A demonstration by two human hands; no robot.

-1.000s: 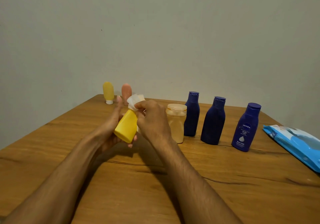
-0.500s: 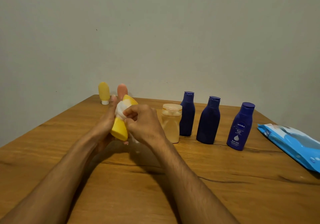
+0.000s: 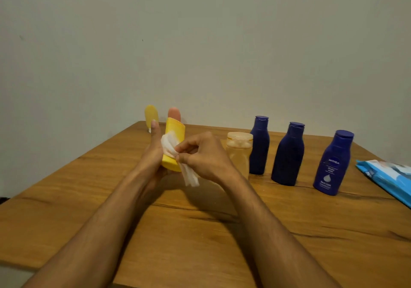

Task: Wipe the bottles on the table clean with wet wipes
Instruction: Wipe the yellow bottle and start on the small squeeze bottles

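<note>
A yellow bottle [image 3: 174, 145] is held above the wooden table [image 3: 200, 232], tilted slightly. My left hand [image 3: 153, 152] grips it from the left side, thumb pointing up. My right hand [image 3: 204, 154] pinches a white wet wipe [image 3: 175, 156] against the bottle's front, and the wipe's loose end hangs below the fingers. To the right stand a pale orange bottle [image 3: 240, 152] and three dark blue bottles [image 3: 259, 145] [image 3: 289, 154] [image 3: 333, 163], all upright in a row.
Two small tubes, one yellow [image 3: 151, 115] and one pink-orange [image 3: 174, 113], stand at the table's far edge near the wall. A blue wet wipe pack [image 3: 387, 176] lies at the right edge.
The yellow bottle has turned more upright in my left hand. My right hand has dragged the wipe from the bottle's top down its front, and the wipe's end now hangs free.
</note>
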